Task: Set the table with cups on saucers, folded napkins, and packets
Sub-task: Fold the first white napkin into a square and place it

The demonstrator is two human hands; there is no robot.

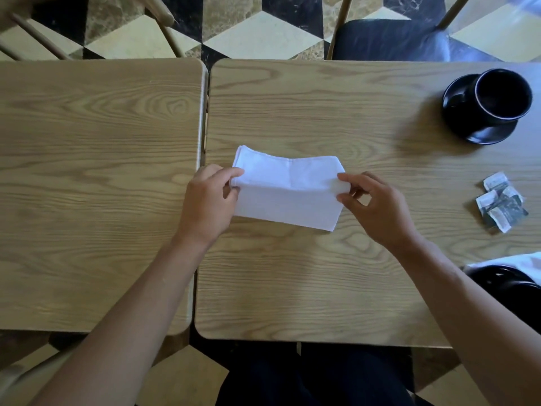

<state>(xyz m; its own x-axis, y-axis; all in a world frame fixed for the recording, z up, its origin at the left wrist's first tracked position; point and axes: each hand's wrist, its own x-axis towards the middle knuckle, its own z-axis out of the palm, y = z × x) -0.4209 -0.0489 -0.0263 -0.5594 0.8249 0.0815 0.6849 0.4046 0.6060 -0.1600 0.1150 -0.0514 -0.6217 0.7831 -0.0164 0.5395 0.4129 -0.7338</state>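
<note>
**Napkin mid-fold on the right table**

We saw the white cloth napkin (288,190) lying near the left edge of the right-hand pale wooden table (322,288), partly folded, with a raised crease running across its length and the near flap sloping down to the tabletop. The left hand (209,200) pinched the napkin's left end between thumb and fingers. The right hand (377,208) pinched the right end the same way, fingers curled over the crease.

Well off to the right, we noted a small heap of grey-and-white paper packets (501,205) on the same table. Beyond them, at the far right corner, a black glazed cup (497,96) stood on a black round saucer (486,133). At the right edge, near the right forearm, we caught part of another black dish (503,278) with a bit of white cloth (518,260) behind it; we could not tell more.

A second pale wooden table (96,186) sat close beside the first on the left. Wooden chairs (164,16) stood on the far side over a chequered stone floor (263,33).
</note>
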